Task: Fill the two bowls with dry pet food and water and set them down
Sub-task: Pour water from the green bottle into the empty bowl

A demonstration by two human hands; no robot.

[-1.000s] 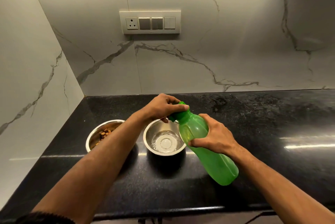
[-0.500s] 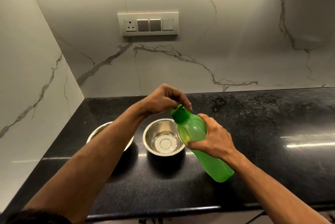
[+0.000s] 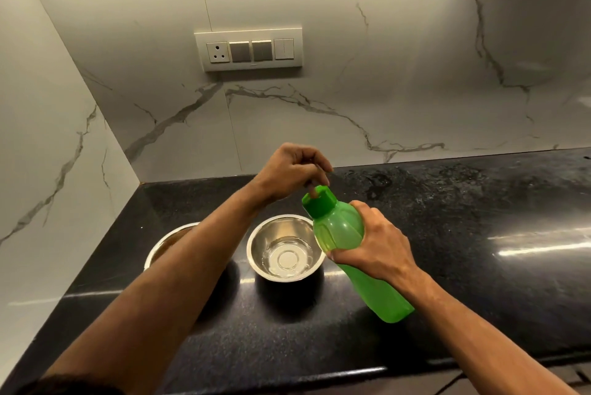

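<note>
Gripping green bottle (image 3: 340, 231) mid-body, right hand (image 3: 377, 247) fingers wrapped; left hand (image 3: 291, 171) fingertips pinching cap (image 3: 319, 203), water bowl (image 3: 285, 250) at bottle's 9 o'clock.

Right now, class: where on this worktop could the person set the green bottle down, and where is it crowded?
The widest bare patch of the black stone worktop lies right of the green plastic bottle, back to the marble wall. A strip along the front edge is free too. The left corner is crowded: two steel bowls, one under the left forearm.

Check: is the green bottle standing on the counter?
No, the right hand holds the green bottle tilted above the counter, while the left hand fingers its cap.
</note>
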